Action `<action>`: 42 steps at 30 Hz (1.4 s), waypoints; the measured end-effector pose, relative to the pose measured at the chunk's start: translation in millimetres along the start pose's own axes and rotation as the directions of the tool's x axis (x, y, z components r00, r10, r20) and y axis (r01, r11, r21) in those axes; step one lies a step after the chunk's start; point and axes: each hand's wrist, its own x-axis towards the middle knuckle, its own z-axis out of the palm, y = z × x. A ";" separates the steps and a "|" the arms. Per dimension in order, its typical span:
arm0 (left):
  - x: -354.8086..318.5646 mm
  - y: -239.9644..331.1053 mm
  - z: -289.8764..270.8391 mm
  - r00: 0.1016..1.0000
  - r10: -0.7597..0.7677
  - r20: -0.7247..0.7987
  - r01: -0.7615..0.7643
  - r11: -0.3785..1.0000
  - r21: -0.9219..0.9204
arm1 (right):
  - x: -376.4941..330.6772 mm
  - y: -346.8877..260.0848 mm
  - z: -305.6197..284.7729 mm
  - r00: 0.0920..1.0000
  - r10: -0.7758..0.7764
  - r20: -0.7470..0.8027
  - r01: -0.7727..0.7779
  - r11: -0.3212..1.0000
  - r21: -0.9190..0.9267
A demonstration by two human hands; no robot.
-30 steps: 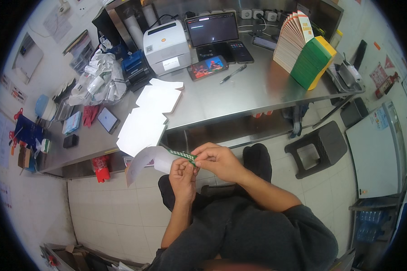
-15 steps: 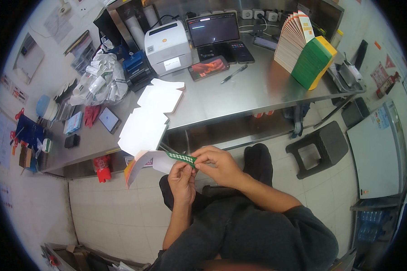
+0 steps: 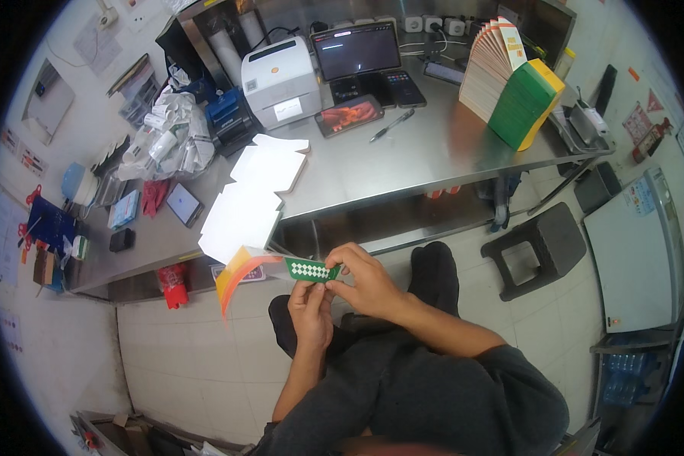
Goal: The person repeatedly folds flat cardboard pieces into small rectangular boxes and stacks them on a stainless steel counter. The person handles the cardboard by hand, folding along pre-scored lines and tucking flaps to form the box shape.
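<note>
My left hand (image 3: 311,313) pinches the lower edge of a thin printed paper carton (image 3: 307,270) between thumb and fingers. My right hand (image 3: 368,283) grips the carton's right end, its thumb and fingertips closed on the edge. The panel by my fingers is green with white checks; the part curving down at the left is orange and yellow. Behind it, a stack of flat white carton blanks (image 3: 242,216) lies on the steel table (image 3: 372,169) and reaches its front edge. The fingertips partly cover the carton's near edge.
A white label printer (image 3: 280,80), a tablet (image 3: 357,52), phones and a pen (image 3: 392,126) are on the table. Stacked green and orange cartons (image 3: 526,106) stand at the right. A plastic bag (image 3: 171,133) sits at the left. On the floor is a dark stool (image 3: 536,251).
The carton has turned in my hands, so more of the green checked panel and the orange side shows. My left hand has shifted slightly right; both hands keep their hold.
</note>
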 end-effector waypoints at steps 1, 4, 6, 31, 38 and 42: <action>-2.2 2.4 -1.0 1.000 0.010 0.018 -0.011 1.000 0.007 | 0.0 0.0 -0.6 1.000 -0.001 0.021 0.001 1.000 -0.019; -4.9 11.6 -3.7 0.996 0.054 0.064 -0.069 0.964 0.257 | -0.8 -1.6 -3.5 0.998 0.013 0.065 -0.011 0.999 -0.030; -6.6 15.4 -2.2 0.991 0.105 0.080 -0.128 0.914 0.384 | -3.7 -3.9 -5.3 0.992 0.055 0.114 -0.058 0.998 0.024; -10.9 31.3 -1.1 0.930 0.006 0.367 -0.364 0.152 0.919 | -13.9 22.8 -13.8 0.950 0.220 -0.220 -0.205 0.975 0.091; -5.8 16.1 5.8 0.928 0.153 0.340 -0.350 0.038 0.936 | -18.5 37.8 7.6 0.872 0.483 -0.077 -0.363 0.746 0.559; 6.2 7.5 8.6 0.879 0.301 0.370 -0.383 -0.014 0.923 | -19.9 33.5 15.7 0.892 0.446 -0.072 -0.333 0.757 0.563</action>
